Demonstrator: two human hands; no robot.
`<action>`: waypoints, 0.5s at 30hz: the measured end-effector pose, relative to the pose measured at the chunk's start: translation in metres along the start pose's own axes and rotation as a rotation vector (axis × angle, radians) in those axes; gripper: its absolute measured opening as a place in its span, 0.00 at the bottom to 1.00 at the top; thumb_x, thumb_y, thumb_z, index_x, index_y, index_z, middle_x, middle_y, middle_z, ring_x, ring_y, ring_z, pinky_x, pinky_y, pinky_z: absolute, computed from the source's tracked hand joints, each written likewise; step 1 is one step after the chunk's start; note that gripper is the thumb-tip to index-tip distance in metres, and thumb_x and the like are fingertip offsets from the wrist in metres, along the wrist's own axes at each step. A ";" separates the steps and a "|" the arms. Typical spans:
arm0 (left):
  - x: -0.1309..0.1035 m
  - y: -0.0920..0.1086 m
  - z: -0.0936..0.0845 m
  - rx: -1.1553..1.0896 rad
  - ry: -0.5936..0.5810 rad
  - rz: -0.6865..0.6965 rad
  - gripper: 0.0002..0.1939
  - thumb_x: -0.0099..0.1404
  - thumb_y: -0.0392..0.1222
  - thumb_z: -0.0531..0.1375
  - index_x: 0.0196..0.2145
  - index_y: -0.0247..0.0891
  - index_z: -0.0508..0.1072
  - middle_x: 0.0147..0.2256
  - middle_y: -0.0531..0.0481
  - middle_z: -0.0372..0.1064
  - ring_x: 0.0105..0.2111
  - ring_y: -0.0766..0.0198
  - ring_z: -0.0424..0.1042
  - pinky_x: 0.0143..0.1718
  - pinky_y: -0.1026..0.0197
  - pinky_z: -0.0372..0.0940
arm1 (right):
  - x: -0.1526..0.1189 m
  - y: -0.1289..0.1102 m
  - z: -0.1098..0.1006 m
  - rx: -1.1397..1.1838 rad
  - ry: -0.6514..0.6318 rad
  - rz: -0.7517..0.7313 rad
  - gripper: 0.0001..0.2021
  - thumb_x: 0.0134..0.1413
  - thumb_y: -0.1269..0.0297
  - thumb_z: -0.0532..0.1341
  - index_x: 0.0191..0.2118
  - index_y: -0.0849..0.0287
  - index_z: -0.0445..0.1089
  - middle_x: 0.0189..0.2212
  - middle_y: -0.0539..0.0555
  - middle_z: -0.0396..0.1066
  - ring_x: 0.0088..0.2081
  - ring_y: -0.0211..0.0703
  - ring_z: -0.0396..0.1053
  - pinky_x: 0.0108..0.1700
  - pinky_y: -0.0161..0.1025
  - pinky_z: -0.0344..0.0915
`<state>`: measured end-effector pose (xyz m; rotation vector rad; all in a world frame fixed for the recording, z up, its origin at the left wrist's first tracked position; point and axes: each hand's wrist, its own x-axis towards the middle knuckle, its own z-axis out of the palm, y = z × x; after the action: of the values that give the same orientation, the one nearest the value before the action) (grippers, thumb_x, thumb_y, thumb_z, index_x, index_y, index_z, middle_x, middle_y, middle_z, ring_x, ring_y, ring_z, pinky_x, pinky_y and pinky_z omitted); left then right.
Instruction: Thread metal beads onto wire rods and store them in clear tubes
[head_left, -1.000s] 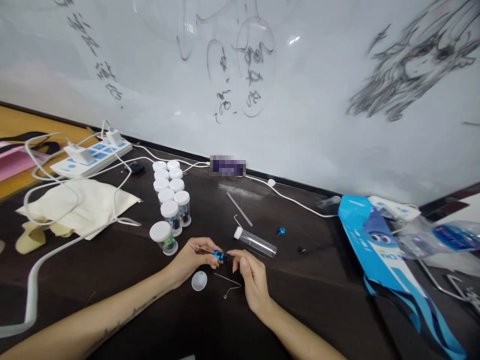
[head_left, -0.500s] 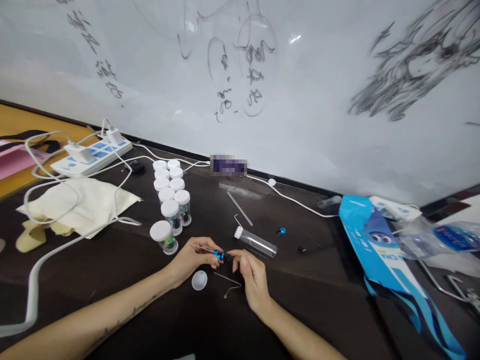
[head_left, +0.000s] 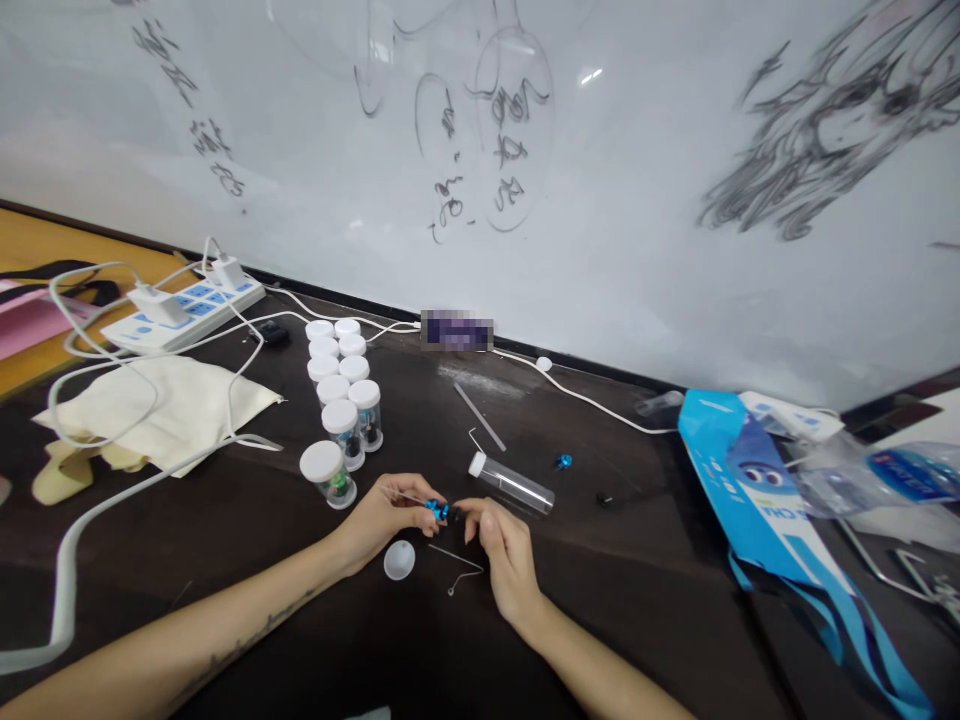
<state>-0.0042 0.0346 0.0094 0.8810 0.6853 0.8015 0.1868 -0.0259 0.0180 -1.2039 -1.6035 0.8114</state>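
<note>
My left hand (head_left: 390, 512) is closed on a small blue metallic part (head_left: 437, 510), pinched between thumb and fingers, with a thin wire or rod sticking out to the left. My right hand (head_left: 504, 550) has its thumb and forefinger together at a small dark piece (head_left: 455, 514) at the blue part's right end. Below the hands lie a bent thin wire with a looped end (head_left: 466, 572) and a round white cap (head_left: 399, 560). A clear tube with a white end (head_left: 517, 484) rests just beyond my right hand.
Several white-lidded clear jars (head_left: 340, 415) stand left of centre. A second blue part (head_left: 563, 461) and a black piece (head_left: 604, 499) lie to the right. Farther out are a blue bag (head_left: 739, 490), a cream cloth (head_left: 161, 400) and a power strip (head_left: 195, 310) with white cables.
</note>
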 end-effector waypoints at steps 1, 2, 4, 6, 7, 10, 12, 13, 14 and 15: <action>0.000 0.000 0.000 -0.001 0.000 0.000 0.10 0.49 0.34 0.72 0.31 0.32 0.79 0.26 0.48 0.77 0.24 0.68 0.73 0.29 0.67 0.67 | 0.000 0.000 0.000 0.001 0.001 0.002 0.19 0.70 0.58 0.46 0.45 0.58 0.73 0.25 0.50 0.66 0.29 0.42 0.67 0.36 0.38 0.61; 0.000 0.000 0.000 -0.001 0.000 0.001 0.10 0.49 0.35 0.72 0.31 0.32 0.79 0.26 0.48 0.77 0.24 0.68 0.73 0.29 0.67 0.68 | 0.000 0.000 0.000 0.002 0.000 0.003 0.19 0.70 0.58 0.46 0.45 0.58 0.73 0.25 0.50 0.66 0.29 0.41 0.66 0.36 0.38 0.61; 0.000 0.000 0.000 -0.003 -0.001 0.001 0.10 0.49 0.35 0.72 0.31 0.31 0.78 0.26 0.48 0.77 0.24 0.68 0.73 0.29 0.67 0.67 | 0.000 0.000 0.000 0.004 -0.002 0.004 0.19 0.70 0.58 0.47 0.45 0.58 0.73 0.25 0.50 0.66 0.30 0.42 0.66 0.36 0.38 0.61; 0.000 0.001 0.000 -0.006 -0.002 0.000 0.11 0.49 0.35 0.72 0.31 0.31 0.78 0.26 0.48 0.77 0.24 0.67 0.73 0.29 0.67 0.68 | 0.000 0.000 0.001 0.007 -0.003 0.006 0.18 0.70 0.58 0.46 0.45 0.57 0.73 0.25 0.50 0.66 0.30 0.42 0.66 0.36 0.38 0.61; -0.001 0.001 0.000 -0.008 -0.003 0.000 0.11 0.49 0.35 0.72 0.31 0.31 0.78 0.26 0.48 0.77 0.24 0.67 0.73 0.29 0.67 0.68 | 0.000 0.000 0.001 0.008 -0.002 0.008 0.18 0.70 0.59 0.46 0.46 0.57 0.73 0.25 0.50 0.66 0.30 0.41 0.66 0.36 0.38 0.61; -0.001 0.001 0.000 -0.013 -0.005 0.001 0.11 0.49 0.35 0.72 0.32 0.32 0.78 0.26 0.49 0.77 0.24 0.67 0.73 0.29 0.67 0.68 | -0.001 0.000 0.000 0.012 -0.006 0.013 0.18 0.70 0.59 0.46 0.46 0.57 0.72 0.25 0.50 0.66 0.29 0.41 0.66 0.35 0.37 0.61; 0.000 0.001 0.000 -0.014 -0.005 0.002 0.10 0.49 0.34 0.72 0.31 0.31 0.78 0.26 0.49 0.77 0.24 0.68 0.73 0.29 0.67 0.68 | -0.001 0.000 0.000 0.015 -0.009 0.014 0.19 0.70 0.58 0.46 0.45 0.58 0.73 0.25 0.50 0.66 0.30 0.41 0.66 0.36 0.37 0.61; 0.000 0.000 0.000 -0.013 -0.006 0.003 0.10 0.49 0.34 0.72 0.31 0.31 0.78 0.26 0.49 0.77 0.24 0.68 0.73 0.29 0.67 0.68 | -0.001 0.000 0.000 0.017 -0.009 0.016 0.18 0.70 0.58 0.46 0.46 0.58 0.72 0.25 0.50 0.66 0.30 0.41 0.66 0.36 0.37 0.61; 0.000 0.000 -0.001 -0.012 -0.006 0.003 0.10 0.49 0.34 0.72 0.31 0.31 0.78 0.26 0.48 0.77 0.24 0.67 0.73 0.29 0.67 0.68 | -0.001 0.000 0.000 0.018 -0.009 0.017 0.18 0.70 0.58 0.46 0.47 0.58 0.72 0.26 0.50 0.66 0.29 0.41 0.66 0.36 0.37 0.61; 0.001 0.000 -0.001 -0.011 -0.005 0.004 0.10 0.49 0.34 0.72 0.32 0.31 0.78 0.26 0.48 0.77 0.24 0.67 0.73 0.29 0.67 0.68 | -0.001 0.000 0.000 0.019 -0.008 0.019 0.18 0.70 0.58 0.46 0.48 0.58 0.71 0.26 0.50 0.66 0.29 0.41 0.66 0.35 0.37 0.61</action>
<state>-0.0044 0.0356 0.0087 0.8744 0.6739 0.8055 0.1868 -0.0265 0.0174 -1.2055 -1.5894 0.8430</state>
